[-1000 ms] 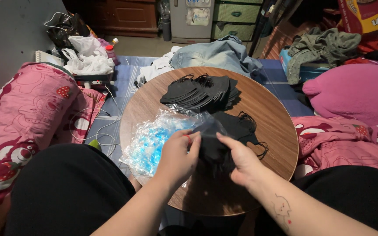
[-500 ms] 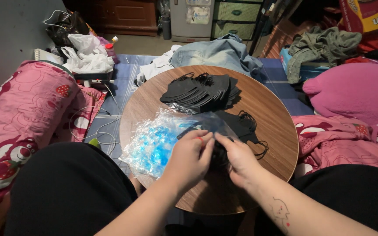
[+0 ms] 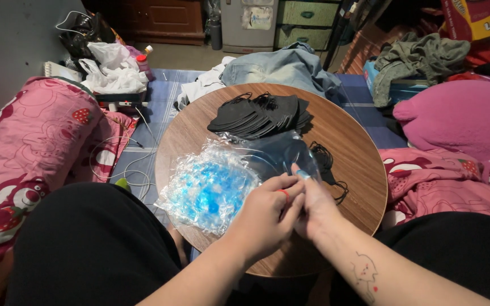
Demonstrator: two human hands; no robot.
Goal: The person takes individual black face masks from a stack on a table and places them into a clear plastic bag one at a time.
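My left hand point(image 3: 267, 218) and my right hand point(image 3: 316, 207) meet at the near middle of a round wooden table point(image 3: 358, 187). Both pinch the near end of a clear plastic bag point(image 3: 282, 153), which has a black face mask inside it. The mask's ear loops point(image 3: 329, 167) stick out to the right. A fanned stack of black masks point(image 3: 259, 116) lies at the table's far side. A crumpled pile of clear bags with blue print point(image 3: 211, 190) sits just left of my left hand.
My black-clad legs frame the table. There is pink bedding point(image 3: 35, 153) on the left and a pink pillow point(image 3: 460, 116) on the right. White cables point(image 3: 114, 158), white plastic bags point(image 3: 114, 71) and denim clothing point(image 3: 282, 65) lie on the floor beyond.
My hands have drawn closer together and toward me. The black mask that lay under them now sits inside the clear bag.
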